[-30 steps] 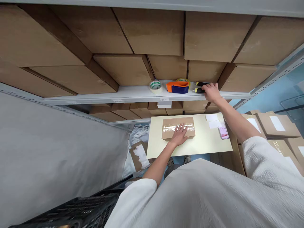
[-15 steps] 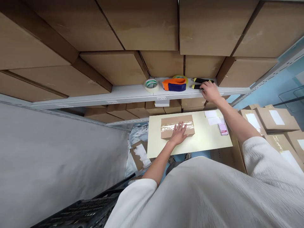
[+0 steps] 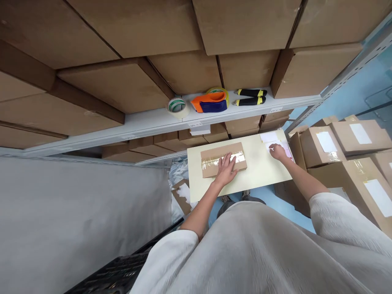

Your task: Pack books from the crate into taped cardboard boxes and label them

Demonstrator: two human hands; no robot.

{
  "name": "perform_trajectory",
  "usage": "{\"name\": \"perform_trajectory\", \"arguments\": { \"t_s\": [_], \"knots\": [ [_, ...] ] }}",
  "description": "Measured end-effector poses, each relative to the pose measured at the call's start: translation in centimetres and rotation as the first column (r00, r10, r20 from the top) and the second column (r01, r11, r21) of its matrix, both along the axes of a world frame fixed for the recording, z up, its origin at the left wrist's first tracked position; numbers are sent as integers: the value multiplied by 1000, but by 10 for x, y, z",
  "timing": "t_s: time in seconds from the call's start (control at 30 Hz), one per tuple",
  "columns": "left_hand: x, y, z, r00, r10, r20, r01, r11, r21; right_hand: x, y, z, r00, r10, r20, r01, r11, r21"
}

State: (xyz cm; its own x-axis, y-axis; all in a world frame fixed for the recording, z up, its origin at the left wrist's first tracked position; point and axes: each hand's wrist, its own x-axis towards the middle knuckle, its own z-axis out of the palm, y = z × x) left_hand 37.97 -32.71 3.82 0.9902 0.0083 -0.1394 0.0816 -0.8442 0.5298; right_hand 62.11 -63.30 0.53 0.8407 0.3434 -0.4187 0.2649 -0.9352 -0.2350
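Observation:
My left hand (image 3: 226, 171) lies with its fingers spread on top of a small cardboard box (image 3: 211, 168). Shiny clear tape runs along the middle of the box, which sits on a pale yellow tabletop (image 3: 256, 163). My right hand (image 3: 278, 152) is closed over the white paper slips (image 3: 268, 137) at the table's right end. Something small and white shows at its fingertips, too small to make out. A pinkish flat thing beside the slips is mostly covered by this hand.
On the shelf (image 3: 147, 121) lie a tape roll (image 3: 178, 108), an orange and blue tape dispenser (image 3: 210, 102) and black-yellow cutters (image 3: 251, 97). Large cartons (image 3: 245, 24) fill the shelves. Labelled boxes (image 3: 324, 143) are stacked at right. A black crate (image 3: 107, 273) stands at lower left.
My right hand has left the cutters on the shelf and come down to the paper slips. My left hand stays on the box. The view has shifted a little.

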Motion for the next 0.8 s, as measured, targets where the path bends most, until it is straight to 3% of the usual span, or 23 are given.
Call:
{"name": "perform_trajectory", "arguments": {
  "t_s": [0.17, 0.3, 0.53, 0.67, 0.8],
  "knots": [
    [3, -14, 11, 995, 24, 94, -22, 1000, -23, -14, -8, -52, 998, -34, -46, 28, 991, -131],
    [3, -29, 25, 983, -26, 183, 36, 998, -54, -26, 3, -71, 990, -9, -137, -20, 978, -206],
    [4, -56, 53, 952, -186, 242, 223, 965, -136, -50, 28, -67, 983, 50, -175, -81, 982, -173],
    [12, -74, 61, 940, -297, 168, 330, 917, -224, -48, 27, -58, 995, -57, -82, 53, 997, -53],
    [28, -95, 58, 955, -279, 103, 297, 889, -348, -21, 11, -48, 983, -181, -27, 181, 984, -4]
  ]
}}
